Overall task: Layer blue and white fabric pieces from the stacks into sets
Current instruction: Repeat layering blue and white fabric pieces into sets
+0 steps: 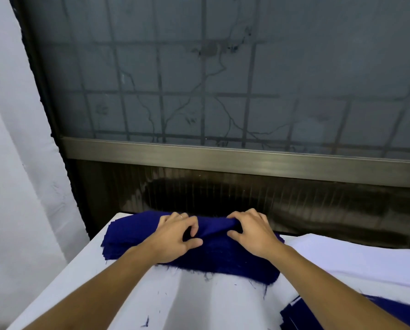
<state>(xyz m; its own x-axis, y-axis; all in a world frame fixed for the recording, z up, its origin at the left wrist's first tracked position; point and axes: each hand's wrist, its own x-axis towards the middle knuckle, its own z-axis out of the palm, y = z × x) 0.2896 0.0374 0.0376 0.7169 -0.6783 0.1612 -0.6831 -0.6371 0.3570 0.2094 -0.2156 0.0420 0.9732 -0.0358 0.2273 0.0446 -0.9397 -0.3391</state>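
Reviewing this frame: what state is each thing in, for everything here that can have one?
left hand: fingers curled, pinches the top blue piece
right hand: fingers curled, grips the same piece's fold
top blue piece: bunched into a raised ridge between the hands
blue stack: lies flat, edges frayed
white stack: lies flat, untouched
layered pile: near corner, blue with a white edge showing

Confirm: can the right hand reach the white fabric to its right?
Probably yes: the white fabric lies just beside the right hand, nothing between, but its fingers pinch a blue piece.
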